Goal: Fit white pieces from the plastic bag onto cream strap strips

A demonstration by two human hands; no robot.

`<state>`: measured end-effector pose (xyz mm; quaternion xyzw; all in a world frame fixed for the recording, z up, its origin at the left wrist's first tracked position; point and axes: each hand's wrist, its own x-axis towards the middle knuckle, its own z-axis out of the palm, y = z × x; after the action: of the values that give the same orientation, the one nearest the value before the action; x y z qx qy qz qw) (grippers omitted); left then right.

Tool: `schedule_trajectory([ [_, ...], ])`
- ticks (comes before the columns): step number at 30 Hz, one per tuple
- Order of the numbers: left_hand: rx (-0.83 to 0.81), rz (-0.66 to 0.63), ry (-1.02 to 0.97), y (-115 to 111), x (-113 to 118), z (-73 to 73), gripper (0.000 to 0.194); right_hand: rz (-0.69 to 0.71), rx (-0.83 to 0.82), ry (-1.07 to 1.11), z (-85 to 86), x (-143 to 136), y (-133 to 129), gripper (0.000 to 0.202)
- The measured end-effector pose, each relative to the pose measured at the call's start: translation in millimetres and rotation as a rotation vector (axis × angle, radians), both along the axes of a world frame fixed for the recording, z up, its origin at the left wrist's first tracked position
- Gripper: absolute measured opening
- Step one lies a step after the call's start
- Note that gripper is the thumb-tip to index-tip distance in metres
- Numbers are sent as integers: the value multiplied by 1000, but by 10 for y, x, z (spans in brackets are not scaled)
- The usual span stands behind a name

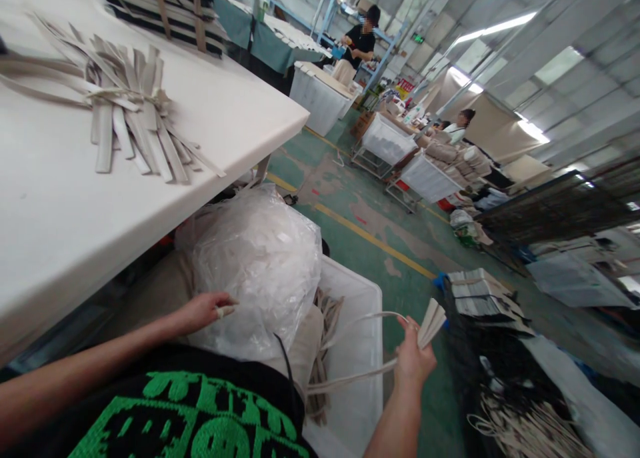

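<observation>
The person's right hand [413, 358] is closed around a small bunch of pale fabric strips [431, 323], lifted out to the side above the green floor; the short ends fan out past the knuckles, and two long tails [350, 378] trail back from the fist toward the white plastic bin [357, 351]. More of the same strips [325, 331] hang over the bin's inner edge. The left hand [205, 309] rests against a big clear plastic bag [260, 271] stuffed with pale material, fingers curled with the tips pressed into the film; whether it actually pinches the plastic I cannot tell. The bag sits in the near end of the bin, just under the corner of a white worktable [60, 205]. On that table lies a loose heap of strips tied in the middle [125, 118]. Further off, two other people work at benches by white crates [320, 98], and stacked grey bundles [475, 291] lie on the floor to the right
</observation>
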<state>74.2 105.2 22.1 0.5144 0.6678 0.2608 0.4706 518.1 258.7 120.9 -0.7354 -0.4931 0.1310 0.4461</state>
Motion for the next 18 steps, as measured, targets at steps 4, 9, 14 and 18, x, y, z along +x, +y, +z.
schedule_trajectory([
  [4, 10, 163, 55, 122, -151, -191, 37, 15, 32, 169, 15, -47, 114, 55],
  [9, -28, 246, 125, 305, -249, -457, 39, 10, 105, 154, 100, 25, 68, 46],
  [14, -54, 262, 177, 455, -248, -699, 28, -20, -91, 76, -65, 272, -197, 53],
  [18, -108, 254, 153, 508, -236, -855, 20, -80, -404, 8, -283, 510, -476, 67],
])
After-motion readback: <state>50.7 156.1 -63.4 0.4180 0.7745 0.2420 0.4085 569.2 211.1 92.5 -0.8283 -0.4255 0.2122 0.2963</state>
